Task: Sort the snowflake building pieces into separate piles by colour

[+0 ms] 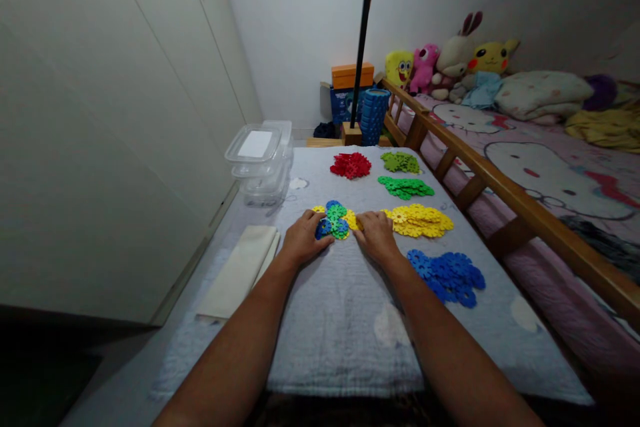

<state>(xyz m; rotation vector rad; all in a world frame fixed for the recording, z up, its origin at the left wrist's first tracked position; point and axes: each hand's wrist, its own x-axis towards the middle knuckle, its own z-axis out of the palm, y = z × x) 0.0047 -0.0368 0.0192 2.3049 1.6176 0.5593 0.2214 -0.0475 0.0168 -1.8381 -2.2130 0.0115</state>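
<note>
A small mixed heap of flower-shaped plastic discs [337, 212], green, blue and yellow, lies mid-table between my two hands. My left hand [304, 237] rests at the heap's left edge, thumb and fingers apart around a few blue discs. At the right edge, my right hand [376, 233] touches yellow discs with its thumb side; its fingers are bent and reach toward the cloth. Just past its fingertips begins a larger pile of yellow discs [423, 221]. Blue discs [450, 277] are piled beside my right forearm. Whether either hand pinches a single disc is hidden.
Farther back lie piles of red discs [351, 165], light green discs [400, 161] and green discs [406, 187]. Stacked clear plastic boxes [260, 163] and a folded cream cloth [240, 272] occupy the left side. A wooden bed rail [475, 183] borders the table's right.
</note>
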